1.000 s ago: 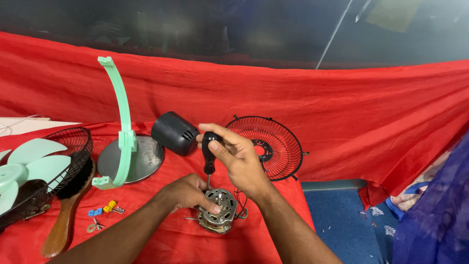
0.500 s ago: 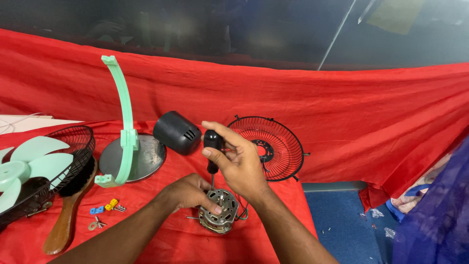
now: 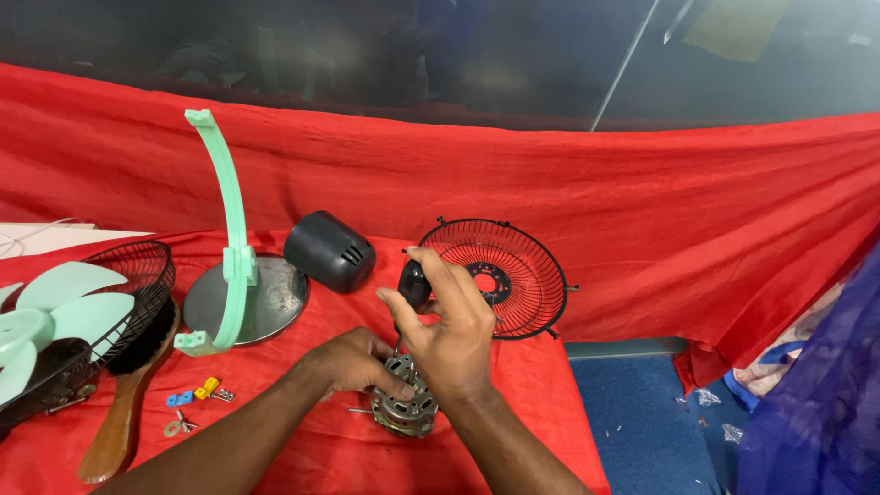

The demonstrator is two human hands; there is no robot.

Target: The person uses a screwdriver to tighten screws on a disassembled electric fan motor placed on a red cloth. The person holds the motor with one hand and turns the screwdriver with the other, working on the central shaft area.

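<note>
Presently, findings as follows.
Motor: small fan motor [image 3: 405, 403] lies on the red-draped desk [image 3: 302, 458], near its front edge.
Left hand: left hand [image 3: 353, 359] clasps the motor from the left, steadying it.
Right hand: right hand [image 3: 449, 335] is closed round the black handle of a screwdriver [image 3: 412, 284], held upright with its shaft down into the motor.
Progress: judged well advanced; rear grille [image 3: 500, 278], black motor cover [image 3: 328, 250], green stand on its base [image 3: 240, 293] and blade in the front grille [image 3: 64, 321] all lie apart. Motor itself not yet opened.
Loose parts: small fasteners [image 3: 194, 394] left of the forearm.
Room: desk edge falls away just right of the motor; bare cloth in front.
</note>
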